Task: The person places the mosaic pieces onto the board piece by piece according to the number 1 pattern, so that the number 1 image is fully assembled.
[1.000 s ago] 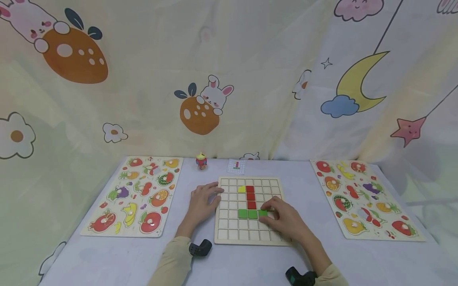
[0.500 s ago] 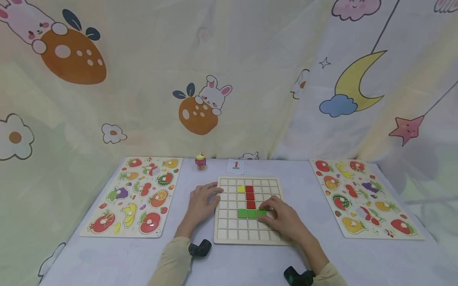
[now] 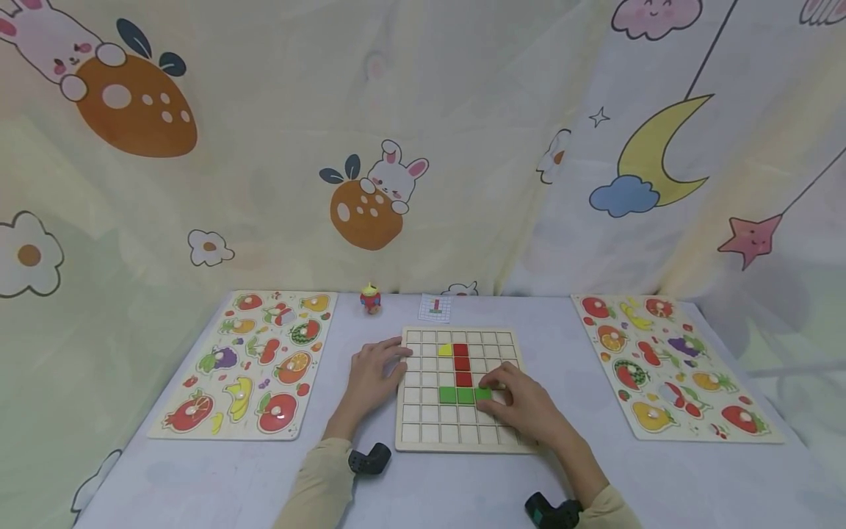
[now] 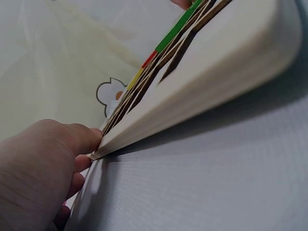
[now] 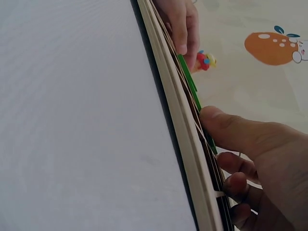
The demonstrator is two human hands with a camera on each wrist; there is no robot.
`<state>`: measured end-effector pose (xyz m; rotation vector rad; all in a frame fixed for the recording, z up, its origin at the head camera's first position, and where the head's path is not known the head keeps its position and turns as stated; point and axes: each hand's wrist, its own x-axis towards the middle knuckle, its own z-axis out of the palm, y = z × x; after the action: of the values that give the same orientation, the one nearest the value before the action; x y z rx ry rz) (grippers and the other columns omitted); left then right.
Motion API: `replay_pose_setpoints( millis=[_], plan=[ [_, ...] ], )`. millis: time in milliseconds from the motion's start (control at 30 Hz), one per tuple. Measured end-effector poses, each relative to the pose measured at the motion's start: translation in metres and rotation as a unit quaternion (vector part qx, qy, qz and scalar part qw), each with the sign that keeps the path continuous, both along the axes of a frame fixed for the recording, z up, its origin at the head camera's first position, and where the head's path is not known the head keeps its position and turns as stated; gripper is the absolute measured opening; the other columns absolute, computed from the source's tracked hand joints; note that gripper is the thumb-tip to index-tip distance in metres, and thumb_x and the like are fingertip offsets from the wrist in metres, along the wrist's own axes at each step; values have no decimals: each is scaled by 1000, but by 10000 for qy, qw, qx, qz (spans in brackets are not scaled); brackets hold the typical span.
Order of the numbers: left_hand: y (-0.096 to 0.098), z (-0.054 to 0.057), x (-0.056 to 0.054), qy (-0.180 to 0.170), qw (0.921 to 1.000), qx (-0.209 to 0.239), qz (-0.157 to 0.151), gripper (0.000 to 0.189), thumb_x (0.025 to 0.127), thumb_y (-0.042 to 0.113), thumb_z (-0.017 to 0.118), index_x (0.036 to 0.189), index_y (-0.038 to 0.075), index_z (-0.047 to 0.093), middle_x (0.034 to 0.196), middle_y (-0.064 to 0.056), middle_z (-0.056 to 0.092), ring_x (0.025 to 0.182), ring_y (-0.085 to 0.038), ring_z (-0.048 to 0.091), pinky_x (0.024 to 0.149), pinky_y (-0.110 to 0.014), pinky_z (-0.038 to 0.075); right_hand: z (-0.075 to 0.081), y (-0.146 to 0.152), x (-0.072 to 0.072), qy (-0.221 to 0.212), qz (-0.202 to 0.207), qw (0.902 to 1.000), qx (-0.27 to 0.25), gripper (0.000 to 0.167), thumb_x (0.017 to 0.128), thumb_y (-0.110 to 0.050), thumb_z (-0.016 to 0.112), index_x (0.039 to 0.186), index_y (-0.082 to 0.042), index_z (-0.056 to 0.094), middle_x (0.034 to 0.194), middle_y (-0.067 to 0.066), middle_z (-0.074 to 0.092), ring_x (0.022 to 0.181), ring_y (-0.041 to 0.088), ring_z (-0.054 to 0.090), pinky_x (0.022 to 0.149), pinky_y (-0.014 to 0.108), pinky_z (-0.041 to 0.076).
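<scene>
A wooden grid board (image 3: 414, 411) lies on the white-covered table. In its cells are a yellow piece with a curved edge (image 3: 446, 350), a column of red square tiles (image 3: 461, 364) and a row of green square tiles (image 3: 457, 395). My right hand (image 3: 525, 404) pinches the rightmost green tile (image 3: 484, 394) between thumb and fingers, at the right end of that row. At the board's left edge, my left hand (image 3: 373, 375) rests its relaxed fingers on the rim. The left wrist view shows its thumb (image 4: 88, 139) touching the board's corner edge.
Behind the board lie a small pattern card (image 3: 435, 308) and a toy figurine (image 3: 371, 299). Fruit puzzle boards flank it, one on the left (image 3: 218, 382) and one on the right (image 3: 674, 382). A printed curtain (image 3: 264, 184) hangs behind the table.
Both hands and the tiles keep their places on the board. Only the head view has shifted very slightly.
</scene>
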<state>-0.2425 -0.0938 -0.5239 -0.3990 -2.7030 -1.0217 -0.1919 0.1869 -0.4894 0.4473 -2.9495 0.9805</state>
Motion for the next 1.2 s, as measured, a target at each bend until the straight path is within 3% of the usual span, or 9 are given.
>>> replay_pose_setpoints(
  millis=[333, 600, 800, 967, 1200],
  plan=[
    [-1, 0, 0, -36, 10000, 8, 1, 19, 90, 23, 63, 108, 27, 67, 136, 0, 56, 116, -26, 50, 94, -49, 32, -6, 6, -4, -81, 102, 9993, -350, 18, 85, -26, 69, 103, -26, 64, 87, -12, 54, 68, 7, 44, 57, 20, 39],
    [0, 1, 1, -74, 10000, 2, 21, 26, 89, 24, 63, 115, 24, 65, 136, 1, 56, 118, -26, 50, 95, -50, 33, -4, 13, -6, 129, 53, 9983, -562, 15, 90, -21, 64, 104, -23, 63, 92, -13, 59, 79, 6, 52, 71, 19, 47],
    [3, 1, 3, -24, 9995, -317, 40, 36, 90, 25, 62, 125, 22, 60, 138, 0, 54, 121, -26, 50, 96, -49, 35, -1, 22, -8, 426, -108, 9972, -604, 16, 89, -16, 64, 104, -20, 62, 94, -8, 58, 78, 9, 50, 66, 20, 44],
    [7, 4, 6, 43, 9985, -536, 97, 44, 90, 25, 61, 132, 19, 54, 141, -4, 51, 126, -27, 47, 99, -50, 33, -1, 31, -11, 766, -180, 9962, -377, 17, 91, -16, 62, 108, -15, 62, 102, -4, 60, 90, 9, 55, 78, 28, 49],
    [6, 9, 11, 183, 9933, -1102, 296, 52, 90, 29, 59, 139, 16, 46, 146, -9, 44, 133, -30, 40, 106, -54, 28, 2, 43, -17, 778, -295, 9965, 15, 26, 91, -20, 61, 116, -13, 59, 111, 0, 59, 102, 16, 56, 86, 41, 48]
  ],
)
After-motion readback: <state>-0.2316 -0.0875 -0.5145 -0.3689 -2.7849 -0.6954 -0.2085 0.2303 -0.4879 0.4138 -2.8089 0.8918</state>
